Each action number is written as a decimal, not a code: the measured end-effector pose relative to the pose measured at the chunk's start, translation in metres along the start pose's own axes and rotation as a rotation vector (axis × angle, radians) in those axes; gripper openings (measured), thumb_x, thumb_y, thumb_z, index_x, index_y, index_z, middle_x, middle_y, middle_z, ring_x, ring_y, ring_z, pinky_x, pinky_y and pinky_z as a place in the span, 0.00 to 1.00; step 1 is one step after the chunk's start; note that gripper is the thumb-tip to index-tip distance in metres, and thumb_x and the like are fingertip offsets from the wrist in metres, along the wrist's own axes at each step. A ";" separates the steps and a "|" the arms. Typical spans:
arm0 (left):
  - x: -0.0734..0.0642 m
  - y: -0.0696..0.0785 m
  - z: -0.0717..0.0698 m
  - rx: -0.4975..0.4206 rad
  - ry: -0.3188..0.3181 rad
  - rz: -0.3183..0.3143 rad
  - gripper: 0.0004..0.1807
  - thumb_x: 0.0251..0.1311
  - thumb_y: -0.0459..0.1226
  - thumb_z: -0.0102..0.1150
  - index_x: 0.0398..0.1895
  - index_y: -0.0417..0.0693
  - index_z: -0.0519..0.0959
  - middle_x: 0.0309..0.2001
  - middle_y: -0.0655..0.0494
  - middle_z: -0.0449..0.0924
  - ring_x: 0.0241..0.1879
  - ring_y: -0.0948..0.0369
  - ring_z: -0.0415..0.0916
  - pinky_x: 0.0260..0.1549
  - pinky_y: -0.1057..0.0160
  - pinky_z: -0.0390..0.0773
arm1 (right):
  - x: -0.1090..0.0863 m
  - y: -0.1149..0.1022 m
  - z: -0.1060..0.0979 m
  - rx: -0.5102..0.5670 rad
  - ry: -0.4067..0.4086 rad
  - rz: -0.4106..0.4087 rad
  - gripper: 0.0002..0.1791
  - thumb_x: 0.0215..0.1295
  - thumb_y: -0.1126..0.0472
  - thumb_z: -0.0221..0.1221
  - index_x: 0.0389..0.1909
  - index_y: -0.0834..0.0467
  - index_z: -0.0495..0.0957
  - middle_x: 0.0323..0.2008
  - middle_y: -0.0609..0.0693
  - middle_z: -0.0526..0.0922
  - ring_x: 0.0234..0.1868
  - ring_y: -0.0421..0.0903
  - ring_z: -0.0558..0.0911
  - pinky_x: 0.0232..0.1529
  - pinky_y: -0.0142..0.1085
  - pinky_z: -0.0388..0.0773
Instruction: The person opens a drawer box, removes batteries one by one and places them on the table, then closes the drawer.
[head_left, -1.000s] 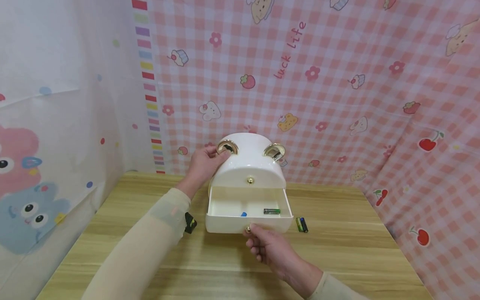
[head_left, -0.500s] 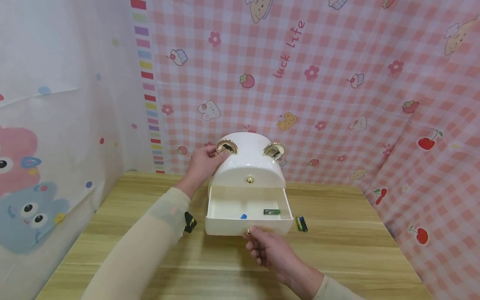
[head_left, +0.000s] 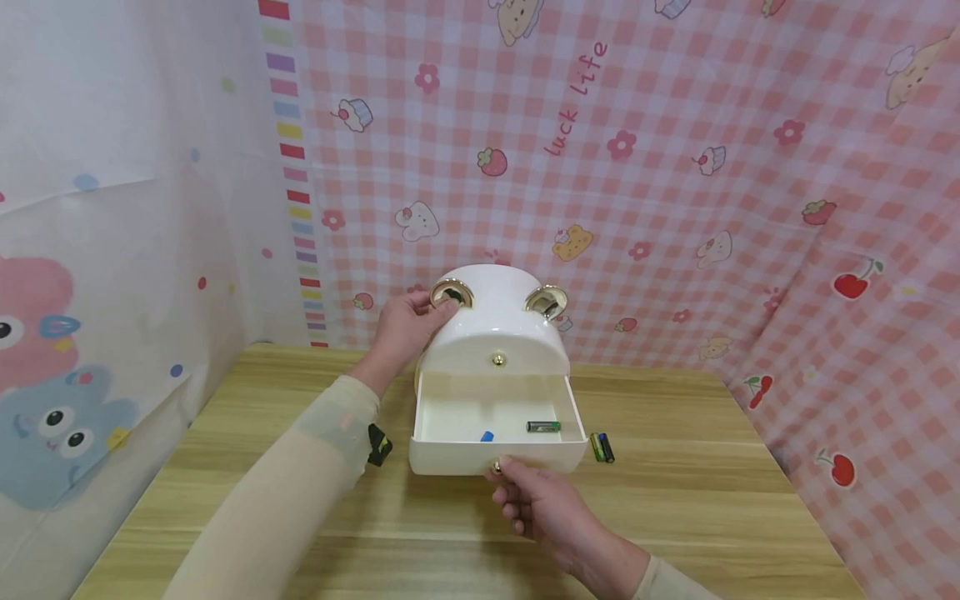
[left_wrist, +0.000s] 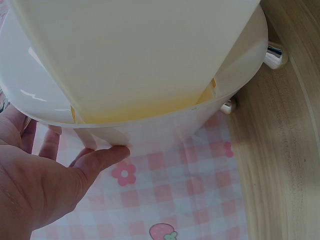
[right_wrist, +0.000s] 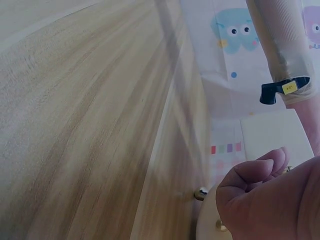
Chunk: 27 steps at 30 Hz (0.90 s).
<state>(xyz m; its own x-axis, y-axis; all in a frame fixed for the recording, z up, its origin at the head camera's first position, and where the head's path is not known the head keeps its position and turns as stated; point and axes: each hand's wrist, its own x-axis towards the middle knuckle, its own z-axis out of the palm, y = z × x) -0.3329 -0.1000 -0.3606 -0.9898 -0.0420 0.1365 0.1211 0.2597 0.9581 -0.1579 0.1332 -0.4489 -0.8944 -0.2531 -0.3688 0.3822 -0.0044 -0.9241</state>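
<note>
A glossy white drawer box (head_left: 487, 292) with two gold ring-shaped ears stands on the table in the head view. Its lower drawer (head_left: 453, 458) is pulled far out, while the upper one, with a gold knob (head_left: 498, 360), is closed. Thumb and index finger of my right hand (head_left: 551, 508) pinch the lower drawer's gold knob (head_left: 497, 468); the other fingers curl beneath. My left hand (head_left: 405, 329) rests against the box's side by the left ear, thumb and fingers spread on the shell (left_wrist: 160, 135). Inside the drawer lie a green-black battery (head_left: 543, 427) and a small blue piece (head_left: 487, 436), partly hidden by the front.
Two batteries (head_left: 602, 447) lie side by side on the wooden table (head_left: 675, 500), right of the drawer. A black wrist mount (head_left: 379, 445) is strapped to the left sleeve. Pink checked cloth (head_left: 525, 125) hangs close behind the box.
The lower drawer has slid a little farther out toward me, pulled by my right hand at its knob. My left hand stays in place on the box.
</note>
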 end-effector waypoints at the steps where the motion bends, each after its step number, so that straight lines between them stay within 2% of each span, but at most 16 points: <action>1: 0.000 0.000 0.000 0.000 0.001 0.002 0.25 0.68 0.50 0.72 0.61 0.45 0.87 0.53 0.40 0.89 0.40 0.62 0.83 0.36 0.71 0.83 | 0.000 0.000 0.000 0.001 0.000 0.001 0.23 0.77 0.39 0.60 0.50 0.54 0.88 0.30 0.39 0.83 0.31 0.36 0.76 0.34 0.29 0.73; 7: 0.000 -0.001 -0.001 -0.004 -0.001 0.001 0.26 0.68 0.50 0.72 0.63 0.46 0.86 0.54 0.40 0.89 0.42 0.61 0.83 0.37 0.71 0.83 | 0.001 0.003 -0.001 -0.003 -0.005 -0.006 0.25 0.76 0.38 0.59 0.50 0.55 0.87 0.31 0.40 0.84 0.31 0.36 0.76 0.34 0.29 0.74; 11: 0.002 -0.004 0.000 0.005 -0.006 0.004 0.27 0.68 0.51 0.72 0.64 0.46 0.86 0.54 0.42 0.89 0.45 0.59 0.83 0.38 0.70 0.84 | 0.001 0.004 0.000 -0.002 -0.039 -0.011 0.28 0.76 0.36 0.58 0.52 0.57 0.86 0.32 0.42 0.85 0.32 0.38 0.77 0.33 0.30 0.74; 15: 0.004 -0.005 0.000 0.007 -0.008 0.004 0.27 0.68 0.51 0.73 0.64 0.46 0.86 0.54 0.43 0.88 0.45 0.60 0.83 0.38 0.70 0.84 | 0.000 0.005 0.002 -0.007 -0.099 -0.006 0.29 0.78 0.36 0.57 0.53 0.59 0.85 0.32 0.42 0.85 0.33 0.39 0.78 0.34 0.30 0.74; 19: 0.003 -0.005 0.000 -0.003 -0.003 0.000 0.27 0.67 0.51 0.73 0.63 0.46 0.86 0.52 0.43 0.89 0.42 0.62 0.82 0.36 0.71 0.83 | -0.004 0.001 0.004 -0.016 -0.177 0.001 0.25 0.79 0.40 0.57 0.52 0.58 0.86 0.32 0.41 0.86 0.33 0.38 0.79 0.36 0.31 0.75; 24: 0.003 -0.004 0.000 -0.014 -0.005 -0.008 0.27 0.67 0.51 0.73 0.63 0.47 0.86 0.53 0.42 0.89 0.40 0.64 0.82 0.36 0.71 0.83 | -0.012 -0.016 0.005 -0.034 -0.286 -0.021 0.20 0.81 0.43 0.55 0.49 0.53 0.86 0.33 0.40 0.87 0.35 0.38 0.81 0.40 0.33 0.77; 27: 0.002 -0.004 0.000 -0.012 -0.005 -0.007 0.27 0.68 0.51 0.73 0.64 0.46 0.85 0.54 0.42 0.89 0.41 0.63 0.83 0.38 0.71 0.84 | -0.016 -0.029 0.002 -0.036 -0.323 -0.049 0.17 0.83 0.45 0.54 0.47 0.51 0.86 0.34 0.40 0.87 0.35 0.37 0.81 0.42 0.33 0.78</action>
<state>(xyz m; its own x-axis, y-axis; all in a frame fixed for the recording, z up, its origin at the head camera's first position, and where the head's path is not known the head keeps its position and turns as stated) -0.3357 -0.1012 -0.3646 -0.9909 -0.0385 0.1287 0.1153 0.2477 0.9619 -0.1544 0.1351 -0.4163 -0.7893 -0.5473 -0.2783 0.3274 0.0083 -0.9449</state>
